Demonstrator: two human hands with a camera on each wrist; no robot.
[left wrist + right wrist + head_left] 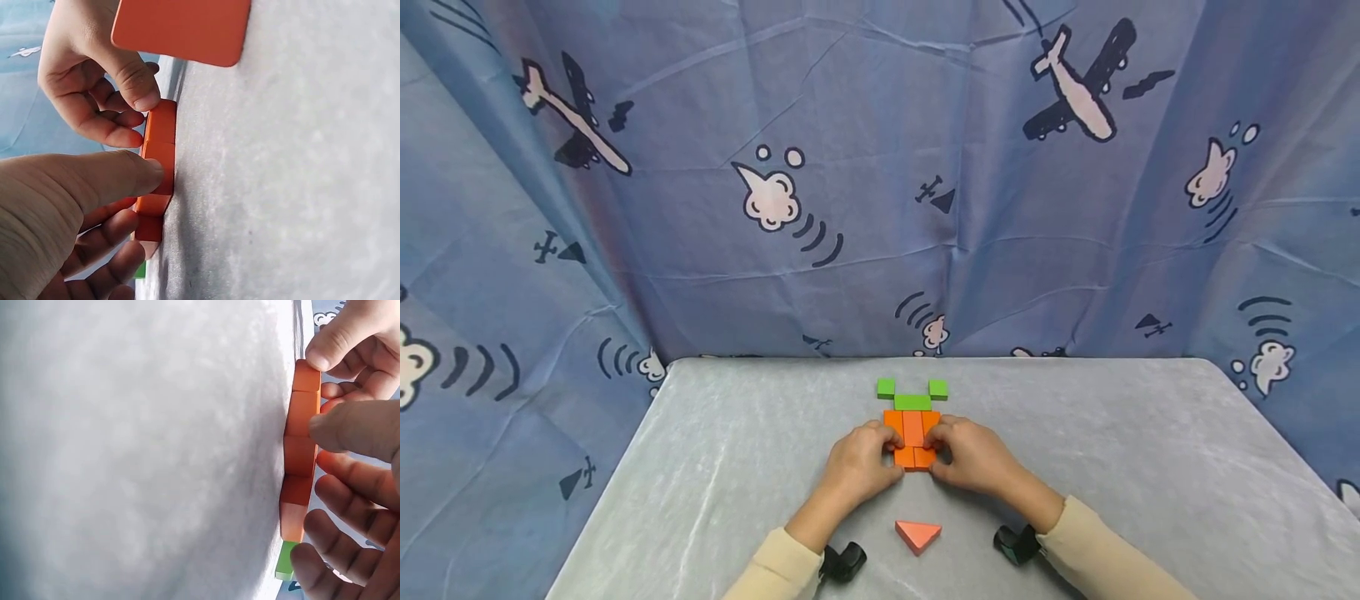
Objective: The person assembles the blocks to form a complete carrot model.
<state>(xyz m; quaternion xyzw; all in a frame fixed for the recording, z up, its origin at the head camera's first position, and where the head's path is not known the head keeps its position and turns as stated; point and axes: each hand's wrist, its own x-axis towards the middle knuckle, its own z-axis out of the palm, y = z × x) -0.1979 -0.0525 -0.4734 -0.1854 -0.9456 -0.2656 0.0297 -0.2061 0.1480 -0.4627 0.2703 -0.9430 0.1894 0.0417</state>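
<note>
Several orange blocks lie flat against each other on the table, with a lighter orange block (913, 427) in the middle and two small ones along the near edge. My left hand (861, 460) pinches the near left orange block (904, 457), thumb on its near side and fingers bent over the group's left edge. From the other side my right hand (976, 457) pinches the near right orange block (925, 457) in the same way. Both thumbs press the near faces in the wrist views. A green rectangular block (913, 402) touches the group's far edge.
Two green cubes (886, 387) stand at the far corners of the green rectangle. Nearer me, between the forearms, lies a salmon triangular block (917, 536). The grey cloth-covered table (737, 467) ends at a blue patterned curtain (865, 208).
</note>
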